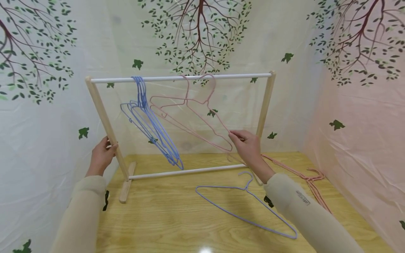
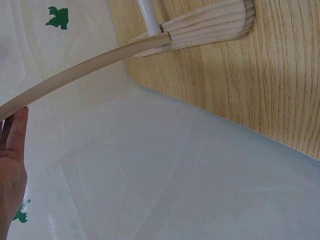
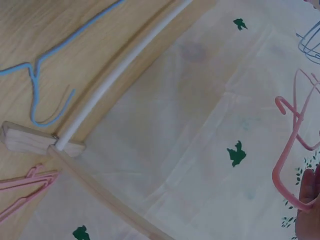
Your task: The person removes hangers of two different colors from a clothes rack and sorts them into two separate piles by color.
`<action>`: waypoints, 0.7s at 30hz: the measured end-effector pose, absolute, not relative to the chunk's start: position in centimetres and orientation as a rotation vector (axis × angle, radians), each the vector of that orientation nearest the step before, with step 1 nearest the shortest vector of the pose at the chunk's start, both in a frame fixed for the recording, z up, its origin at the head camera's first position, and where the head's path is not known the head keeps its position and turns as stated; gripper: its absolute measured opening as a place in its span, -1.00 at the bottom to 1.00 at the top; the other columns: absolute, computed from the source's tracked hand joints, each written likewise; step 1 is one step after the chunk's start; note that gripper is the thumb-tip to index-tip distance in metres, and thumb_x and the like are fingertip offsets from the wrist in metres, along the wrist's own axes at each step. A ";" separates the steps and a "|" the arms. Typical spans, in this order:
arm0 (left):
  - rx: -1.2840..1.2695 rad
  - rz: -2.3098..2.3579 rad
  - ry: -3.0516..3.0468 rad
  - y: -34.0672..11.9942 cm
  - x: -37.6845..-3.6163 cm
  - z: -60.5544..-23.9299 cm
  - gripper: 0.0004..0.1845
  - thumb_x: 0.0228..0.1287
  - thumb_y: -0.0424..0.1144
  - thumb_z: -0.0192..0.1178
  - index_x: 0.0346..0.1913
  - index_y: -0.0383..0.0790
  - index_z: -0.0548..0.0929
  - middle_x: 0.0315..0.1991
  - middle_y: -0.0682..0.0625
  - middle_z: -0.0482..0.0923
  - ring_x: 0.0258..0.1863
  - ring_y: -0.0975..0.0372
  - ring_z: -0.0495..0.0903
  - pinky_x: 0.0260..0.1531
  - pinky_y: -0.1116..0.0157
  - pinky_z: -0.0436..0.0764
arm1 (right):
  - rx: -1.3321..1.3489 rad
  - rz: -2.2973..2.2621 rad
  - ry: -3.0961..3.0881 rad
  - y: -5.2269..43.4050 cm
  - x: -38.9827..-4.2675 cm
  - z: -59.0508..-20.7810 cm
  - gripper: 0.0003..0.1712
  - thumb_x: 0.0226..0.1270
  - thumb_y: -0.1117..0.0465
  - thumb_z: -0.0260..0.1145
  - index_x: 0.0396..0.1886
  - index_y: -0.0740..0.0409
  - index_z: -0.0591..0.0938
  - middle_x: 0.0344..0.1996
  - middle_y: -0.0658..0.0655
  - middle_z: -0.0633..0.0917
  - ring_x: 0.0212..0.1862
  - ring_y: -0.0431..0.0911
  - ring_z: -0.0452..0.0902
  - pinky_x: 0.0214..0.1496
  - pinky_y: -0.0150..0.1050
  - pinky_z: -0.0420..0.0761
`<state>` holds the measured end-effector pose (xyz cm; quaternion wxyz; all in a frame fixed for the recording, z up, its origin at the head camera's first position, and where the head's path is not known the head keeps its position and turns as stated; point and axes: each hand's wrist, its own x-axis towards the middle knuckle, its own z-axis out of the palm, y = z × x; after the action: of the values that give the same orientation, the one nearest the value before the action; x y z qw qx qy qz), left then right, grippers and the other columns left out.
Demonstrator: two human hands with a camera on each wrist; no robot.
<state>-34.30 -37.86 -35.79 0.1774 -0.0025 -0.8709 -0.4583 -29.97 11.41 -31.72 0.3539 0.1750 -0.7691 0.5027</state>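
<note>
My left hand (image 1: 102,157) grips the left wooden post (image 1: 109,130) of a clothes rack; in the left wrist view its fingers (image 2: 19,127) lie against the post. With thumb and fingertips, my right hand (image 1: 248,146) pinches the right shoulder of a pink hanger (image 1: 220,118). That hanger's hook is up at the white top rail (image 1: 164,78). Another pink hanger (image 1: 187,89) hangs just left of it, overlapping it in the head view. Several blue hangers (image 1: 159,130) hang bunched together farther left on the rail.
A lavender-blue hanger (image 1: 221,187) lies on the wooden table (image 1: 152,218) in front of the rack. Several pink hangers (image 1: 311,179) lie in a pile at the right, beyond the right post (image 1: 266,105). A lower white bar (image 1: 190,172) joins the rack's feet. Leaf-printed sheeting surrounds the table.
</note>
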 end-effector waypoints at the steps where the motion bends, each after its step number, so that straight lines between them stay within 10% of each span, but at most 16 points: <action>1: -0.009 -1.295 -2.464 -37.9 -34.3 -35.8 -0.39 0.58 -0.25 -0.07 0.56 -0.33 0.04 0.34 -0.48 0.28 0.25 -0.27 0.40 0.10 -0.12 0.55 | 0.450 1.311 -1.971 11.6 -29.9 -32.0 -0.85 0.30 0.31 0.42 -0.20 0.29 0.80 -0.27 0.22 0.77 -0.31 -0.29 0.64 -0.32 -0.57 0.59; 13: -0.006 -1.299 -2.469 -37.8 -34.1 -35.8 -0.38 0.59 -0.22 -0.08 0.56 -0.31 0.03 0.34 -0.47 0.28 0.25 -0.26 0.41 0.10 -0.11 0.56 | 0.464 1.354 -1.850 13.9 -26.1 -33.4 -0.88 0.22 0.54 0.37 -0.24 0.51 0.73 -0.36 0.39 0.72 -0.40 -0.36 0.53 -0.37 -0.61 0.53; 21: -0.014 -1.285 -2.469 -37.9 -34.2 -35.8 -0.39 0.58 -0.24 -0.07 0.56 -0.32 0.05 0.33 -0.48 0.30 0.23 -0.26 0.43 0.08 -0.10 0.57 | 0.496 1.404 -1.778 15.9 -24.1 -35.1 -0.90 0.18 0.61 0.35 -0.28 0.59 0.70 -0.42 0.05 0.73 -0.41 -0.35 0.54 -0.39 -0.60 0.54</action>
<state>-34.20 -37.93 -35.84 0.1781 -0.0050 -0.8729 -0.4543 -24.13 15.92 -35.11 0.3998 0.1960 -0.7026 0.5551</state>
